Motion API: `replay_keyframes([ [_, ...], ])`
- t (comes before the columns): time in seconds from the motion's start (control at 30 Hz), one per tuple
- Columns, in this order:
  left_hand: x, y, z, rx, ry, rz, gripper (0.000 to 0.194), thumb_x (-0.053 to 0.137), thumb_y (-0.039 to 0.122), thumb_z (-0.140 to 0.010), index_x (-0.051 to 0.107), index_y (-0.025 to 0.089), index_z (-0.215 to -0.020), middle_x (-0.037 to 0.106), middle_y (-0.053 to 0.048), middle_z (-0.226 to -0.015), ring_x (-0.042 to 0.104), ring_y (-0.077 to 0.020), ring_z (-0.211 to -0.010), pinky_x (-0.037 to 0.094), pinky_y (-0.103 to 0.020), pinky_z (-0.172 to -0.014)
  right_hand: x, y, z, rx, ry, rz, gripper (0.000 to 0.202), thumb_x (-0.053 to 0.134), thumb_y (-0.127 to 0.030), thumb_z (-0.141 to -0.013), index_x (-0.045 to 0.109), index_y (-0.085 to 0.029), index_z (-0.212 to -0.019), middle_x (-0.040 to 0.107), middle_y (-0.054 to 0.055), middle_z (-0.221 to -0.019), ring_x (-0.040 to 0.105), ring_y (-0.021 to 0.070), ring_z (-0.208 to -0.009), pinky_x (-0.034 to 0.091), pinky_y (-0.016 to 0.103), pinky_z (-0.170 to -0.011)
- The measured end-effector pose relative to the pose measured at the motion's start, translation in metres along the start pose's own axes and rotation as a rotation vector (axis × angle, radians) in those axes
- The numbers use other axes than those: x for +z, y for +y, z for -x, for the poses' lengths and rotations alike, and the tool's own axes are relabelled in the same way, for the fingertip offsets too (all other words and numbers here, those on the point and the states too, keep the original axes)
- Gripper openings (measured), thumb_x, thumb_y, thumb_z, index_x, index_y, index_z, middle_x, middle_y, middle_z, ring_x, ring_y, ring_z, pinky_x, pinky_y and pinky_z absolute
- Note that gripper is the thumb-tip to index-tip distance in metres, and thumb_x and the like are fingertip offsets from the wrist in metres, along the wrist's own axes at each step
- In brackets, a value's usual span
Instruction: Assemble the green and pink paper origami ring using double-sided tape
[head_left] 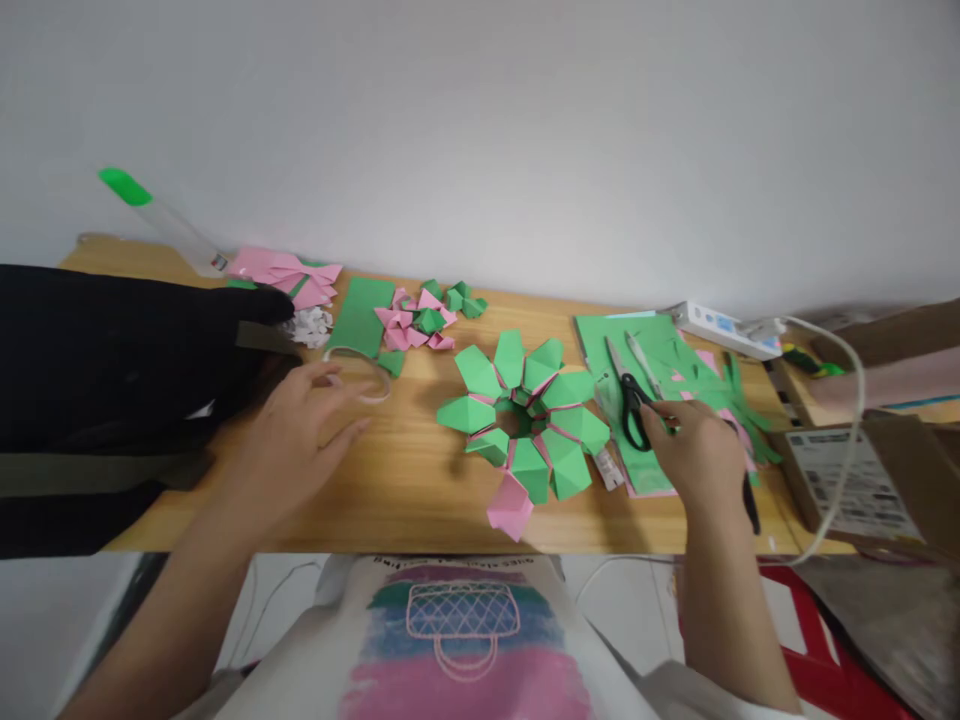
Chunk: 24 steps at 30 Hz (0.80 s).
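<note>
A ring of folded green paper petals (568,463) with pink edges lies mid-table, a pink folded piece (511,507) at its near side. My left hand (304,425) is at the left, thumb and fingers apart. Its fingers overlap a pale, clear ring like a tape roll (386,385); whether they touch it I cannot tell. Over the green sheets at the right, my right hand (697,450) has its fingers curled closed beside black-handled scissors (634,412). A dark handle-like piece (751,503) shows beyond that hand; what the fingers hold is hidden.
Pink and green folded pieces (417,320) lie near the wall, with a green sheet (363,312) and pink papers (281,272) left of them. Black fabric (112,380) covers the table's left end. A power strip (724,330), white cable (851,440) and cardboard box (889,480) stand right.
</note>
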<state>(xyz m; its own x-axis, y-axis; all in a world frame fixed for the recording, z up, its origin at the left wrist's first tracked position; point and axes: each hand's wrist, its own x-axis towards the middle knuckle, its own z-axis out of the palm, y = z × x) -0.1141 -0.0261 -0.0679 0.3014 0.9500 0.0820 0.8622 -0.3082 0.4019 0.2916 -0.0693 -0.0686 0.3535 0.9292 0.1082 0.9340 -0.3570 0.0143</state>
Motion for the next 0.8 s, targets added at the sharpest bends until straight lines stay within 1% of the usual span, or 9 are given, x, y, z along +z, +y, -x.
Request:
replay_keyframes([
  [0.1, 0.003, 0.002, 0.001, -0.047, -0.058, 0.051, 0.037, 0.044, 0.02, -0.093, 0.059, 0.019, -0.126, 0.052, -0.012, -0.126, 0.053, -0.0267, -0.12, 0.043, -0.044, -0.107, -0.011, -0.01, 0.013, -0.073, 0.138, -0.144, 0.032, 0.049, -0.037, -0.09, 0.074, -0.016, -0.09, 0.073, 0.013, -0.088, 0.068, 0.025, -0.078, 0.042, 0.031, -0.06],
  [0.2, 0.003, 0.002, 0.006, -0.078, -0.063, 0.049, 0.036, 0.043, 0.021, -0.093, 0.057, 0.017, -0.126, 0.053, -0.014, -0.127, 0.053, -0.0272, -0.121, 0.044, -0.044, -0.107, -0.018, -0.015, 0.021, -0.13, 0.216, -0.214, 0.032, 0.049, -0.037, -0.091, 0.072, -0.017, -0.085, 0.073, 0.011, -0.083, 0.067, 0.0232, -0.073, 0.041, 0.03, -0.059],
  [0.33, -0.003, -0.001, 0.016, -0.11, 0.13, -0.137, 0.036, 0.041, 0.026, -0.097, 0.056, 0.014, -0.127, 0.056, -0.017, -0.125, 0.053, -0.031, -0.122, 0.041, -0.047, -0.108, -0.018, -0.015, 0.021, -0.142, 0.231, -0.221, 0.033, 0.047, -0.038, -0.092, 0.07, -0.018, -0.081, 0.073, 0.011, -0.08, 0.065, 0.0222, -0.068, 0.038, 0.03, -0.055],
  [0.4, -0.003, -0.004, 0.019, -0.117, 0.18, -0.23, 0.037, 0.037, 0.025, -0.098, 0.056, 0.012, -0.128, 0.058, -0.018, -0.122, 0.053, -0.0324, -0.122, 0.04, -0.048, -0.108, -0.015, -0.014, 0.021, -0.157, 0.243, -0.232, 0.033, 0.047, -0.039, -0.091, 0.07, -0.018, -0.079, 0.073, 0.01, -0.078, 0.065, 0.0223, -0.068, 0.037, 0.03, -0.054],
  [0.47, 0.004, -0.01, 0.018, -0.108, 0.135, -0.214, 0.038, 0.038, 0.024, -0.097, 0.055, 0.013, -0.13, 0.06, -0.018, -0.122, 0.053, -0.033, -0.122, 0.042, -0.049, -0.107, -0.012, -0.012, 0.023, -0.171, 0.254, -0.249, 0.032, 0.047, -0.039, -0.091, 0.07, -0.018, -0.08, 0.073, 0.01, -0.078, 0.065, 0.0221, -0.068, 0.038, 0.029, -0.053],
  [0.53, 0.015, -0.018, 0.017, -0.084, 0.047, -0.126, 0.04, 0.042, 0.024, -0.094, 0.054, 0.014, -0.131, 0.061, -0.018, -0.122, 0.056, -0.0334, -0.12, 0.045, -0.051, -0.103, -0.009, -0.011, 0.025, -0.181, 0.262, -0.259, 0.032, 0.048, -0.038, -0.091, 0.071, -0.018, -0.081, 0.073, 0.01, -0.079, 0.065, 0.0215, -0.068, 0.039, 0.029, -0.053],
  [0.63, 0.032, -0.027, 0.015, -0.074, 0.013, -0.069, 0.042, 0.046, 0.025, -0.089, 0.055, 0.013, -0.128, 0.065, -0.018, -0.118, 0.061, -0.0332, -0.114, 0.049, -0.052, -0.098, -0.01, -0.015, 0.023, -0.185, 0.268, -0.253, 0.031, 0.05, -0.038, -0.091, 0.071, -0.017, -0.081, 0.073, 0.01, -0.078, 0.066, 0.021, -0.067, 0.041, 0.029, -0.053],
  [0.73, 0.041, -0.031, 0.014, -0.09, 0.027, -0.032, 0.042, 0.045, 0.028, -0.09, 0.056, 0.011, -0.127, 0.065, -0.019, -0.122, 0.06, -0.0325, -0.118, 0.048, -0.051, -0.101, -0.022, -0.02, 0.021, -0.181, 0.269, -0.279, 0.029, 0.051, -0.036, -0.091, 0.072, -0.017, -0.085, 0.073, 0.009, -0.076, 0.067, 0.0201, -0.066, 0.043, 0.028, -0.055],
  [0.8, 0.043, -0.031, 0.014, -0.096, 0.03, 0.004, 0.041, 0.044, 0.029, -0.091, 0.055, 0.012, -0.127, 0.064, -0.018, -0.124, 0.059, -0.0315, -0.121, 0.046, -0.051, -0.103, -0.036, -0.015, 0.032, -0.181, 0.295, -0.351, 0.028, 0.051, -0.036, -0.091, 0.071, -0.017, -0.094, 0.073, 0.008, -0.078, 0.066, 0.0196, -0.065, 0.048, 0.03, -0.06],
])
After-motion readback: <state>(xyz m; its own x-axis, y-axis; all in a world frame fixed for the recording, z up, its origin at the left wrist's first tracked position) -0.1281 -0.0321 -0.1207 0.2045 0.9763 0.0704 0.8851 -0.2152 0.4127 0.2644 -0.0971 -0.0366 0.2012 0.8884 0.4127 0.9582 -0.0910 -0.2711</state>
